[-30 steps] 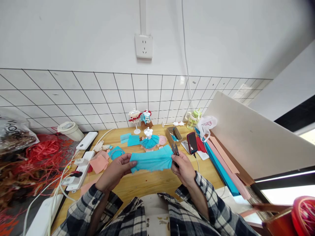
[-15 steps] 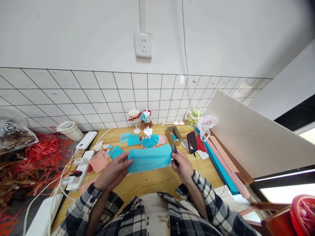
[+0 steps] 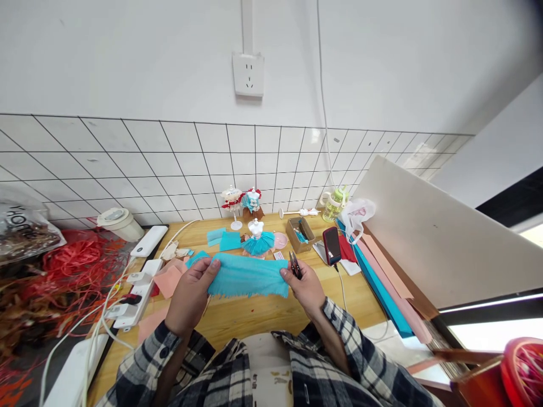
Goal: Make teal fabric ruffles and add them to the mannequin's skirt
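A strip of turquoise cloth (image 3: 248, 277) is stretched between both hands above the wooden table (image 3: 254, 314). My left hand (image 3: 192, 294) pinches its left end, fingers closed on the cloth. My right hand (image 3: 303, 285) grips the right end and also holds small dark scissors (image 3: 294, 264), blades pointing up. Behind the cloth stands a small dress form in a turquoise skirt (image 3: 257, 238).
A phone (image 3: 331, 245) and a small brown box (image 3: 299, 233) lie to the right. Coloured paper strips (image 3: 382, 277) lean along a white board. A power strip (image 3: 136, 291), peach cloth (image 3: 169, 280), red cord (image 3: 72, 265) and two doll figures (image 3: 242, 202) sit left and back.
Both hands have shifted left with the cloth and moved a little closer together. The scissors have come along in my right hand.
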{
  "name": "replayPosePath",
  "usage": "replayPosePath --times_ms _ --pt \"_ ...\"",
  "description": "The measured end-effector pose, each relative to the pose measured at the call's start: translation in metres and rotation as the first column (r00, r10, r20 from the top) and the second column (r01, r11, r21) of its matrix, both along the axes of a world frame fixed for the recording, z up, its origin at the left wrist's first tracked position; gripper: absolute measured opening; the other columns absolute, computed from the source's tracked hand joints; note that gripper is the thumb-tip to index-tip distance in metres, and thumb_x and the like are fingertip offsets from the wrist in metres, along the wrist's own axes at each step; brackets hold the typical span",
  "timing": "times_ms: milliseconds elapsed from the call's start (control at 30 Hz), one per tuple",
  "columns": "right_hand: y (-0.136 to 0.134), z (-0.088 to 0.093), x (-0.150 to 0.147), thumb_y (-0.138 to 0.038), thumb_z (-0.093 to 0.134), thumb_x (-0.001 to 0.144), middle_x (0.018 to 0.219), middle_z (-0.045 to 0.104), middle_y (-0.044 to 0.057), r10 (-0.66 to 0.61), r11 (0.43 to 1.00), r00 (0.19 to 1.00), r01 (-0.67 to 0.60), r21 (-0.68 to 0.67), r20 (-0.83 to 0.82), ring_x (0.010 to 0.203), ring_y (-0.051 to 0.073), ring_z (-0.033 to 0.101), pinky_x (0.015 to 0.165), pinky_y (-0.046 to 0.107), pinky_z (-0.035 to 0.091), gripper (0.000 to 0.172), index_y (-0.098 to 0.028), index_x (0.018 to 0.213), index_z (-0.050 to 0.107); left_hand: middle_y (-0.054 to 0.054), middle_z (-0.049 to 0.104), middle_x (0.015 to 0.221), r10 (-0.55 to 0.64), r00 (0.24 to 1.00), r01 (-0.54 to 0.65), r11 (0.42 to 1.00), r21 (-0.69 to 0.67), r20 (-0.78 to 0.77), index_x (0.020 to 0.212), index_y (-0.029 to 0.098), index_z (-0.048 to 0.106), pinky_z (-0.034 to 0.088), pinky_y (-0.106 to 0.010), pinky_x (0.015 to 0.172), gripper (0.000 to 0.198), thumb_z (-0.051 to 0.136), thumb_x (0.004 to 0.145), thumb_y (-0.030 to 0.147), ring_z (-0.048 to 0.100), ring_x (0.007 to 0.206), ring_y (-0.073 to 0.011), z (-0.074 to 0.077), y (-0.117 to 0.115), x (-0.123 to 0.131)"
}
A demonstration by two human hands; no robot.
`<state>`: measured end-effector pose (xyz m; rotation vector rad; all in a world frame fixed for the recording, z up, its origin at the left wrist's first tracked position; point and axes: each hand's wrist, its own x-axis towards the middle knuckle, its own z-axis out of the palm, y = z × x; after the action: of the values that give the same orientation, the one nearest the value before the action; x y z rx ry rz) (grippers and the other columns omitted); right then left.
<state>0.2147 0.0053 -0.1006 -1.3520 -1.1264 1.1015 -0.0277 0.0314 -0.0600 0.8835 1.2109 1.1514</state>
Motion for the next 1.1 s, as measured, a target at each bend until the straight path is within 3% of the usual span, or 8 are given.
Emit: replayPosePath --times_ms 233,533,633,767,867,967,1033,1100 --pt "0.001 0.016 0.006 -0.047 0.062 0.077 0.060 0.040 -0.007 0.095 0.995 0.995 -0.096 -0.025 -0.040 0.045 0.007 0.028 0.044 0.021 0.025 0.032 -0.017 0.085 0.054 0.003 0.061 0.064 0.108 0.993 -0.104 0.992 0.073 -0.055 0.079 0.020 0.064 0.044 -0.022 0.052 0.038 0.075 0.063 0.052 0.053 0.056 -0.0133 0.003 0.007 -0.008" --pt "-0.007 0.043 -0.001 -0.037 0.047 0.089 0.076 0.055 0.001 -0.025 0.979 0.975 -0.020 0.201 0.221 0.066 0.013 0.050 0.059 0.024 0.038 0.019 -0.019 0.088 0.051 0.004 0.061 0.069 0.339 0.912 -0.279 0.926 0.256 -0.232 0.085 0.020 0.064 0.045 -0.022 0.062 0.039 0.070 0.066 0.053 0.055 0.068 -0.0140 0.007 -0.003 0.007" --pt "-0.009 0.055 -0.002 -0.035 0.046 0.091 0.078 0.058 0.002 -0.060 0.967 0.963 -0.009 0.253 0.264 0.066 0.014 0.052 0.059 0.024 0.038 0.017 -0.019 0.093 0.050 0.001 0.064 0.079 0.345 0.896 -0.276 0.926 0.258 -0.281 0.091 0.019 0.063 0.047 -0.026 0.070 0.041 0.064 0.072 0.055 0.059 0.077 -0.0172 0.003 -0.005 0.009" --pt "-0.010 0.071 -0.002 -0.029 0.048 0.090 0.076 0.058 0.000 0.050 0.941 0.920 -0.174 0.289 0.389 0.064 0.013 0.051 0.060 0.024 0.037 0.011 -0.020 0.093 0.052 -0.009 0.060 0.120 0.135 0.885 -0.008 0.961 0.275 -0.445 0.119 0.021 0.055 0.043 -0.040 0.096 0.053 0.061 0.077 0.053 0.053 0.115 -0.0274 0.002 -0.003 0.005" --pt "-0.008 0.085 -0.004 -0.025 0.051 0.089 0.072 0.057 -0.002 0.278 0.878 0.832 -0.423 0.225 0.480 0.061 0.011 0.049 0.059 0.022 0.036 0.007 -0.020 0.091 0.055 -0.010 0.039 0.146 -0.157 0.849 0.370 0.859 0.354 -0.505 0.137 0.025 0.040 0.022 -0.045 0.112 0.075 0.063 0.074 0.058 0.031 0.136 -0.0297 0.011 -0.004 0.002" --pt "-0.005 0.098 -0.010 -0.023 0.052 0.089 0.073 0.058 -0.003 0.429 0.795 0.757 -0.575 0.191 0.494 0.062 0.010 0.049 0.059 0.021 0.036 0.005 -0.020 0.090 0.055 -0.012 0.046 0.141 -0.462 0.683 0.690 0.663 0.290 -0.567 0.136 0.025 0.043 0.023 -0.046 0.111 0.093 0.075 0.056 0.061 0.034 0.133 -0.0341 0.025 -0.007 0.006" --pt "-0.003 0.105 -0.014 -0.021 0.052 0.089 0.073 0.057 -0.004 0.464 0.766 0.742 -0.611 0.202 0.485 0.061 0.009 0.049 0.058 0.020 0.036 0.005 -0.020 0.091 0.056 -0.010 0.060 0.122 -0.549 0.605 0.761 0.613 0.214 -0.576 0.125 0.023 0.056 0.038 -0.044 0.101 0.077 0.077 0.058 0.055 0.051 0.116 -0.0322 0.032 -0.008 0.014" --pt "0.000 0.111 -0.016 -0.023 0.054 0.088 0.068 0.055 -0.005 0.458 0.763 0.738 -0.612 0.206 0.496 0.059 0.008 0.047 0.055 0.020 0.035 0.006 -0.019 0.092 0.056 -0.006 0.068 0.096 -0.649 0.577 0.787 0.603 0.128 -0.496 0.105 0.020 0.066 0.048 -0.036 0.083 0.048 0.072 0.068 0.049 0.061 0.090 -0.0242 0.036 -0.009 0.021"
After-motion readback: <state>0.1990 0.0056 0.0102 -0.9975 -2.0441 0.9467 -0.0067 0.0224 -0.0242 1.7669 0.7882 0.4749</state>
